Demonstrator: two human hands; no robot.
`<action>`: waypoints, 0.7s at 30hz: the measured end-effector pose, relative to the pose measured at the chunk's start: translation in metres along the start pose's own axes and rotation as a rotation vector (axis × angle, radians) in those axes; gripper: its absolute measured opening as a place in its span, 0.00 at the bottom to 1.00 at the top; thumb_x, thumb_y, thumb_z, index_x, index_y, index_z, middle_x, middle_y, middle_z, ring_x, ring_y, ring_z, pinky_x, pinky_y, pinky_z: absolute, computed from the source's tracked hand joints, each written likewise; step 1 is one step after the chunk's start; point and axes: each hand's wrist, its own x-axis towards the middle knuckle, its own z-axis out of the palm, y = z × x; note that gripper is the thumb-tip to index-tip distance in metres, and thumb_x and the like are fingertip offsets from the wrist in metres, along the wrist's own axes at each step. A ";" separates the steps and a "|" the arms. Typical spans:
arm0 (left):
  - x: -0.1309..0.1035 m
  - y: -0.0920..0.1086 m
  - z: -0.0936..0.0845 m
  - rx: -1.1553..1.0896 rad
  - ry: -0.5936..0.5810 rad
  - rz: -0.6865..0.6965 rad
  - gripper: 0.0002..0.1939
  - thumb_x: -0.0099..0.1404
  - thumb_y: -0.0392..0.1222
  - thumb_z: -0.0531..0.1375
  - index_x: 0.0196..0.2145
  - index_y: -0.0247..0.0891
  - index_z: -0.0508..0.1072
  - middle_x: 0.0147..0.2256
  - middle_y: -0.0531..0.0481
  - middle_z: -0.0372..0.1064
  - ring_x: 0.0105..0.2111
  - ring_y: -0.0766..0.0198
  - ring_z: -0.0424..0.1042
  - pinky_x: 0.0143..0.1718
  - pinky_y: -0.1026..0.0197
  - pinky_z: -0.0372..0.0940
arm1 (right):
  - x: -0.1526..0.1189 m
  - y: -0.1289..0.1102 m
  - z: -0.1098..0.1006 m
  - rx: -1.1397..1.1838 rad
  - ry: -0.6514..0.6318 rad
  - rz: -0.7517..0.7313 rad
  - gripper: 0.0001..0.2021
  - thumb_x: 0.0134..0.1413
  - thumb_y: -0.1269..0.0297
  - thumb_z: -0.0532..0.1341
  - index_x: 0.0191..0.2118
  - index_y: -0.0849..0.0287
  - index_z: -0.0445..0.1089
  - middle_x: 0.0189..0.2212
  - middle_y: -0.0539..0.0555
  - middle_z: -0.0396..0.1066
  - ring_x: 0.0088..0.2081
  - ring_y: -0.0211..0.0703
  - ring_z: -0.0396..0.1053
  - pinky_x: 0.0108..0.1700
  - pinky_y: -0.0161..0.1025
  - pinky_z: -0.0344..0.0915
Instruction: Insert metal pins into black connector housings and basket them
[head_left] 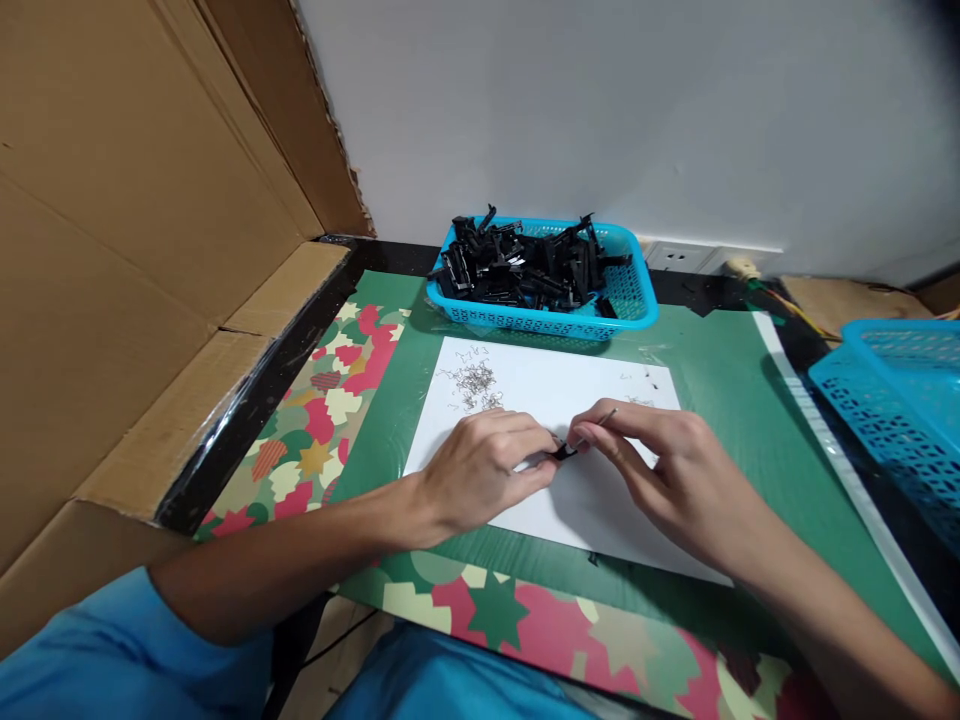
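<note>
Over the white sheet [525, 375], both hands meet around a small black plastic part [565, 453]. My left hand [487, 465] has thumb and fingers closed on one end of this part; a greyish piece shows between the fingers, too covered to name. My right hand [652, 455] pinches a thin metal rod-like tool [609, 416], its upper end sticking out above the fingers and its lower end at the black part. A pile of tiny thin wire pieces, perhaps small springs [476, 382], lies on the sheet beyond my left hand. A smaller scatter lies beyond my right hand.
A blue basket [634, 322] heaped with black plastic parts [517, 262] stands at the back. Another blue basket [892, 420] is at the right. Cardboard [150, 250] walls the left side. Power sockets [679, 257] sit along the back wall. A black scrap [593, 559] lies near the sheet's front edge.
</note>
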 end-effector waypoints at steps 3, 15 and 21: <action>0.000 0.000 0.000 0.007 0.015 0.002 0.05 0.72 0.34 0.65 0.42 0.33 0.82 0.41 0.43 0.83 0.41 0.56 0.82 0.45 0.55 0.76 | -0.001 0.000 0.000 0.000 -0.006 -0.001 0.14 0.77 0.60 0.57 0.40 0.56 0.76 0.34 0.52 0.79 0.33 0.42 0.74 0.39 0.39 0.65; 0.006 0.004 -0.002 -0.061 0.088 -0.089 0.03 0.68 0.32 0.67 0.40 0.35 0.81 0.35 0.48 0.81 0.33 0.62 0.77 0.37 0.58 0.73 | -0.005 0.006 0.001 0.028 0.145 -0.018 0.14 0.78 0.59 0.55 0.40 0.54 0.75 0.35 0.53 0.77 0.36 0.45 0.73 0.40 0.42 0.65; 0.008 0.005 -0.004 -0.221 0.195 -0.183 0.10 0.69 0.33 0.67 0.48 0.38 0.80 0.43 0.47 0.81 0.35 0.63 0.76 0.40 0.58 0.74 | -0.004 0.023 -0.010 -0.092 0.435 -0.038 0.15 0.80 0.61 0.49 0.39 0.53 0.67 0.36 0.54 0.70 0.37 0.46 0.69 0.41 0.44 0.62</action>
